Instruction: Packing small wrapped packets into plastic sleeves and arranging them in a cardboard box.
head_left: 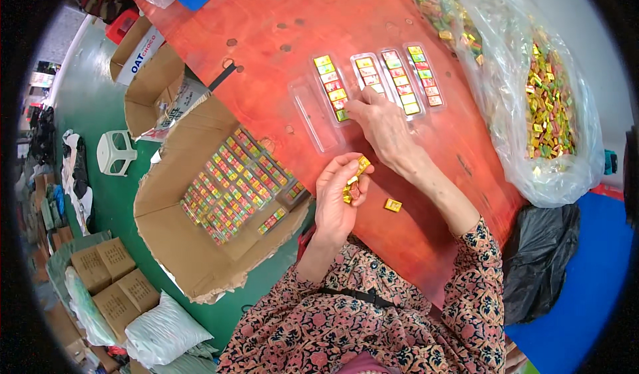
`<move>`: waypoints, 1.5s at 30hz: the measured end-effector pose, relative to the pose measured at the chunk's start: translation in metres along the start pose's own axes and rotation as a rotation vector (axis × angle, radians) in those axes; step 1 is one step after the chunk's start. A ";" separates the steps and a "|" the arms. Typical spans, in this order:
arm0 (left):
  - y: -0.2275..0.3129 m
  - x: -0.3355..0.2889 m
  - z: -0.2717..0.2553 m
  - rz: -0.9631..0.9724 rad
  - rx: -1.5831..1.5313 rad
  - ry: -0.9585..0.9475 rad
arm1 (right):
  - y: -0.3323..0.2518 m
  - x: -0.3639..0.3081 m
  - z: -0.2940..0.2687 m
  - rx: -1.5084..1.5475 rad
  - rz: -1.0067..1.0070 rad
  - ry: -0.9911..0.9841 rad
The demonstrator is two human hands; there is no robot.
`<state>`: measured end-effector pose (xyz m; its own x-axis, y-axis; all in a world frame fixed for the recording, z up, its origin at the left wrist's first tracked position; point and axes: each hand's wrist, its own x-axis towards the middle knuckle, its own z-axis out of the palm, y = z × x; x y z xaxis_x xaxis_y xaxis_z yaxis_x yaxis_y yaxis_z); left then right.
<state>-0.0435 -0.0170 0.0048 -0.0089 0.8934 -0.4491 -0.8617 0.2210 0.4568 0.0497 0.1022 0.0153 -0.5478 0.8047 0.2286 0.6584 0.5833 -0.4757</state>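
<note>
1. Red-orange table (432, 158), marked with dark spots, spreads in front of the person, whose flowered sleeves (480, 271) come in from below.
2. Nearest on it, the left hand (335, 197) is closed around a few yellow-wrapped pieces (348, 191), one standing out between thumb and forefinger.
3. Just right of that hand, a loose piece (393, 205) lies on the table.
4. Farther up, the right hand (385, 129) has its fingertips together at the near end of a filled tray (320, 86), by a green piece (342, 115); whether they pinch it, I cannot tell.
5. Left of that tray is a see-through tray (313, 118), its bottom showing; to its right stand three more trays (415, 117) with rows of pieces, one partly behind the hand.
6. Beside the table on the left, a carton (163, 191) holds many packed rows.
7. Along the right side, a clear bag (492, 81) bulges with pieces, a black bag (542, 254) near it.
8. Beyond, a white stool (114, 152) stands on the green floor (106, 204).
</note>
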 end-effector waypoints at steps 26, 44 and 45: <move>0.000 -0.001 0.000 0.004 0.025 0.024 | 0.011 0.005 -0.014 0.213 0.075 0.135; 0.001 -0.001 0.004 -0.004 0.052 0.044 | 0.005 0.020 0.002 0.128 0.058 0.116; 0.000 -0.001 0.003 0.001 0.044 0.026 | 0.004 0.020 0.002 0.096 0.066 0.107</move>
<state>-0.0424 -0.0164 0.0075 -0.0236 0.8835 -0.4678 -0.8387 0.2371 0.4903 0.0407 0.1207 0.0162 -0.4436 0.8512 0.2805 0.6361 0.5195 -0.5705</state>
